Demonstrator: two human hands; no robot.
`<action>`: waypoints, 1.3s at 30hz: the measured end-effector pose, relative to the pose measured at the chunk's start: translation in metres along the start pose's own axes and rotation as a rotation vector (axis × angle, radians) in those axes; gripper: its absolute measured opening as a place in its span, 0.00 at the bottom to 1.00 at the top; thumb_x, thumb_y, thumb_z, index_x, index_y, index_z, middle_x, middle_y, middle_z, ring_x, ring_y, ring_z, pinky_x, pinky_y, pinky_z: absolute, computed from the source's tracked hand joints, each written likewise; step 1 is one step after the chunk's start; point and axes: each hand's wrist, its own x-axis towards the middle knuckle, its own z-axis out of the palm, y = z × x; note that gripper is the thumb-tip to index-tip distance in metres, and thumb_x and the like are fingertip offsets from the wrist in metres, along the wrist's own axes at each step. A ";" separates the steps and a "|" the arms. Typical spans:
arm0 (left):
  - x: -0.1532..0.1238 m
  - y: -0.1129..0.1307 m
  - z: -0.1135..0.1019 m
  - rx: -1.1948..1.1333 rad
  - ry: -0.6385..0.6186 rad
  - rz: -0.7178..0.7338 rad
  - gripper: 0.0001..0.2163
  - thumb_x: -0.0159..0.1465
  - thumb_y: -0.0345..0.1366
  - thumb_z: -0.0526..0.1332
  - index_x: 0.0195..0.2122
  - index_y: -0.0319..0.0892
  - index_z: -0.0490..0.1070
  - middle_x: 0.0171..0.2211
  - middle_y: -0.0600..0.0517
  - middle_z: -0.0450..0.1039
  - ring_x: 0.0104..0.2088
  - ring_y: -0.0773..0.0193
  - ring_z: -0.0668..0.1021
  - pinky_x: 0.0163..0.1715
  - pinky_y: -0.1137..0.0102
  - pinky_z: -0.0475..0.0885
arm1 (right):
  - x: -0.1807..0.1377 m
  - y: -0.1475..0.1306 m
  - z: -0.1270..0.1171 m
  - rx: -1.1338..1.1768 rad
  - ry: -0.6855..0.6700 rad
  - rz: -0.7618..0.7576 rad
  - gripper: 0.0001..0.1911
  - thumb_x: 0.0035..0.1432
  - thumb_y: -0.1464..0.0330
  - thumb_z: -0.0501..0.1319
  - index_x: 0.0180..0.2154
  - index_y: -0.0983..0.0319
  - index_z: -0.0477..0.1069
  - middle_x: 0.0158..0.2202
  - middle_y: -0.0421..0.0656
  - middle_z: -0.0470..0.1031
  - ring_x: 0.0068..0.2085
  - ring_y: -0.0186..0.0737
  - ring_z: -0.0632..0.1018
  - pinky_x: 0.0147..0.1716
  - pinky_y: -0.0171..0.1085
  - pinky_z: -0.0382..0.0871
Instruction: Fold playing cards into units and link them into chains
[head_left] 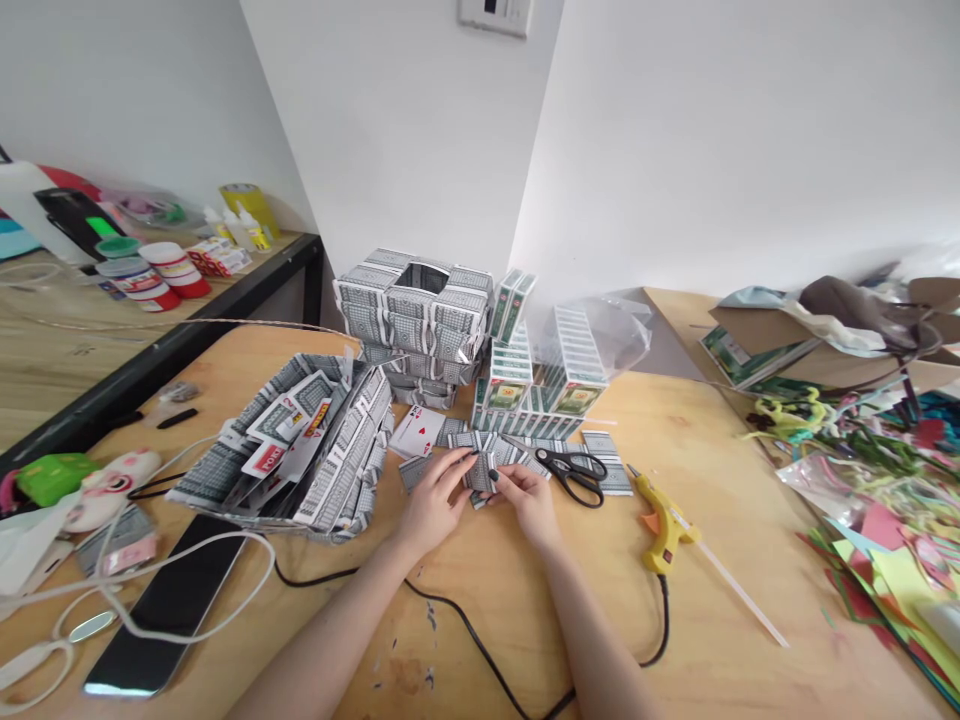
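1. Straight to the middle of the tabletop point(487, 570): holding a small patterned card piece point(481, 470) in both hands, just in front of the green card packs point(510, 395).
2. Pinching its left part with the left hand point(439, 490), fingers bent and close together over the upper edge. Cannot tell exactly where to place that thumb, partly hidden here.
3. Gripping its right part with the right hand point(526, 495), thumb on the near face, dark nail showing, other fingers curled behind and hard to make out.
4. Just beyond, to the left: face-up cards point(418, 432) with red hearts, and more patterned cards spread around and beneath the hands.
5. Over to the right: black scissors point(564, 468) resting near the right hand, then a yellow glue gun point(667, 528) lying on its side, with a pale glue stick point(742, 595) poking out of the back.
6. Across to the left: an open card-covered box point(341, 490), tilted-looking and loaded with loose cards, and behind it a taller card-built box point(416, 320) with an opening on top.
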 end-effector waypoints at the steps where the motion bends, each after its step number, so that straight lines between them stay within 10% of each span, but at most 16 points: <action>1: 0.000 0.001 0.000 0.001 0.004 0.006 0.21 0.59 0.27 0.54 0.53 0.45 0.59 0.52 0.47 0.64 0.53 0.59 0.67 0.51 0.60 0.67 | 0.000 0.000 -0.001 0.021 -0.005 0.008 0.12 0.45 0.60 0.65 0.28 0.62 0.73 0.21 0.40 0.74 0.22 0.37 0.74 0.24 0.36 0.68; 10: 0.002 0.002 -0.002 0.006 0.065 0.028 0.20 0.59 0.28 0.55 0.53 0.46 0.60 0.50 0.48 0.66 0.52 0.59 0.68 0.51 0.59 0.68 | 0.001 0.003 -0.002 0.384 -0.029 0.187 0.10 0.38 0.67 0.70 0.18 0.63 0.70 0.17 0.37 0.71 0.21 0.29 0.70 0.21 0.28 0.60; 39: 0.003 0.003 0.000 0.084 0.083 0.048 0.20 0.58 0.27 0.55 0.53 0.46 0.60 0.50 0.48 0.66 0.51 0.59 0.69 0.51 0.60 0.67 | -0.001 0.001 0.003 0.282 -0.048 0.176 0.15 0.43 0.60 0.66 0.30 0.65 0.76 0.19 0.41 0.74 0.20 0.32 0.73 0.24 0.32 0.68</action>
